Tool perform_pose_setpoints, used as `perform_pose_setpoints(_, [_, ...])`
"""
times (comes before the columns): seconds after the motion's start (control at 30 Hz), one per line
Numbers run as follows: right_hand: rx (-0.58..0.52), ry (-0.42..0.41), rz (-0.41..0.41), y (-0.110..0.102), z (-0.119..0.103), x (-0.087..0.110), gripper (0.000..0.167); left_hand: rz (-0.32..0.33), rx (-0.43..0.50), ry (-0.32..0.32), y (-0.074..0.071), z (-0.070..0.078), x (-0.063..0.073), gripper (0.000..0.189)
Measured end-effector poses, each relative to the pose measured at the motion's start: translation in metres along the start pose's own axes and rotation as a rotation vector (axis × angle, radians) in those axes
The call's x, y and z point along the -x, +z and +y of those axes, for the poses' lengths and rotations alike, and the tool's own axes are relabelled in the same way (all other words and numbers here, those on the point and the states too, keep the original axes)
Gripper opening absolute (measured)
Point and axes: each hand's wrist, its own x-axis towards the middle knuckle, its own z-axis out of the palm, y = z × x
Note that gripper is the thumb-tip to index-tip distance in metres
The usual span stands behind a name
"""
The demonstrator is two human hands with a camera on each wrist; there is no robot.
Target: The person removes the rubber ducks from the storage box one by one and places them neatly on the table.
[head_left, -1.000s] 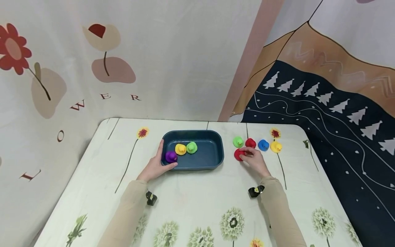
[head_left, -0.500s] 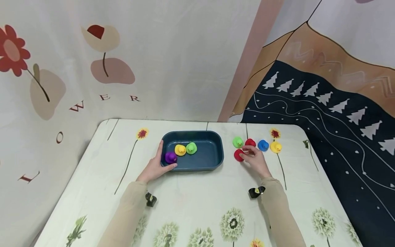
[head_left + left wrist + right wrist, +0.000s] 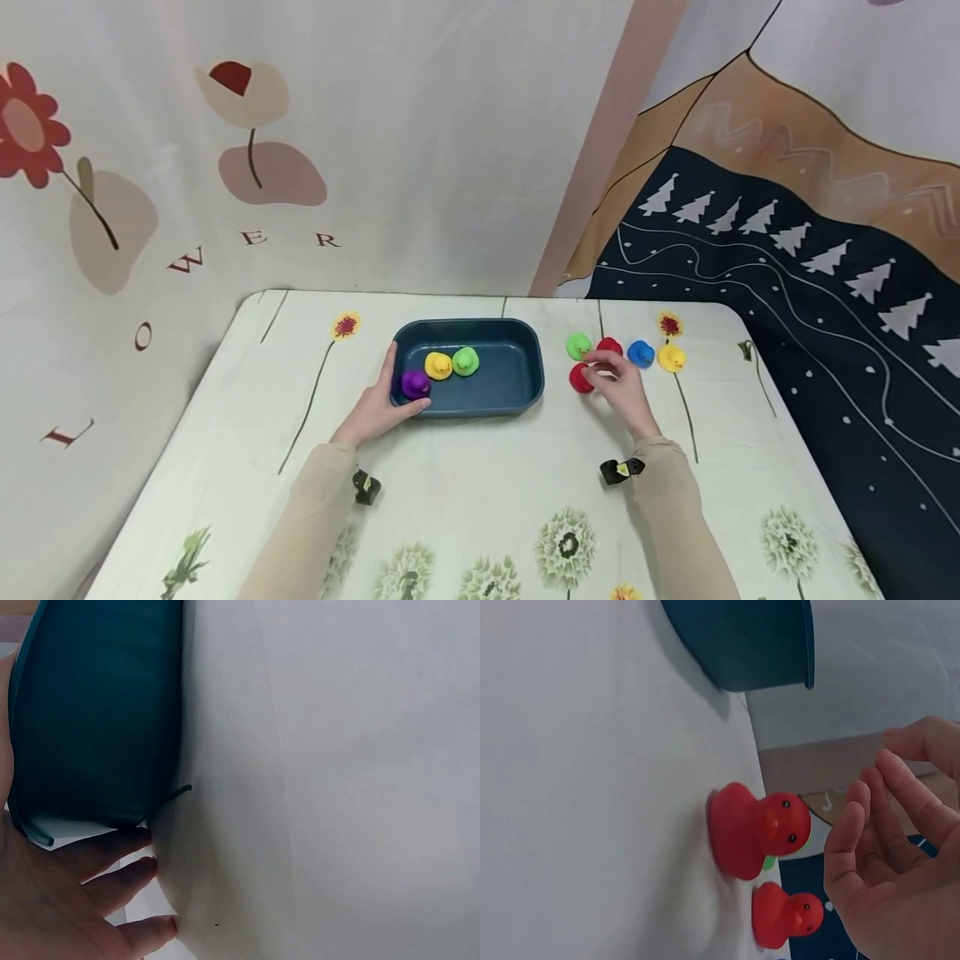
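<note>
In the head view, my left hand rests against the left end of a dark blue rectangular tray, thumb along its near rim. The left wrist view shows that hand's fingers spread and fairly straight beside the tray. Inside the tray sit a purple rubber duck, a yellow one and a green one. My right hand hovers beside a red rubber duck. A gap shows between its loosely bent fingers and this red duck in the right wrist view.
Behind the right hand stand a green duck, a second red duck, a blue duck and a yellow duck. All are on a flower-print tablecloth. Printed curtains hang behind the table.
My right hand's fingertips have come slightly up and away from the near red duck, and its wrist has turned a little. The left hand, tray and ducks keep their places.
</note>
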Motion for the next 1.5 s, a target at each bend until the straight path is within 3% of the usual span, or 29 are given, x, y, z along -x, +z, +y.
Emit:
perform_pose_setpoints(0.23, [0.004,-0.008,0.000,0.016,-0.004,0.005,0.022,0.002,0.004,0.005,0.000,0.001,0.000,0.114])
perform_pose_setpoints(0.4, [-0.036,-0.025,-0.047,0.030,-0.009,0.009,0.022,-0.002,0.007,0.014,-0.001,0.001,0.001,0.113])
perform_pose_setpoints(0.63, [-0.032,-0.112,-0.126,0.048,-0.046,0.024,0.021,-0.004,0.007,0.002,-0.001,0.002,0.002,0.112])
perform_pose_setpoints(0.9, [0.040,-0.155,-0.167,0.067,-0.064,0.029,0.017,0.002,0.000,0.012,0.000,0.001,0.001,0.112])
perform_pose_setpoints(1.17, [0.094,-0.144,-0.138,0.074,-0.074,0.028,0.016,0.005,-0.001,0.007,0.000,0.001,0.002,0.112])
perform_pose_setpoints(1.33, [0.085,-0.171,-0.177,0.080,-0.080,0.026,0.017,0.003,0.000,0.004,0.000,0.001,0.002,0.112])
perform_pose_setpoints(1.5, [0.075,-0.213,-0.222,0.099,-0.063,0.021,0.016,0.002,-0.002,0.007,-0.001,0.003,0.002,0.111])
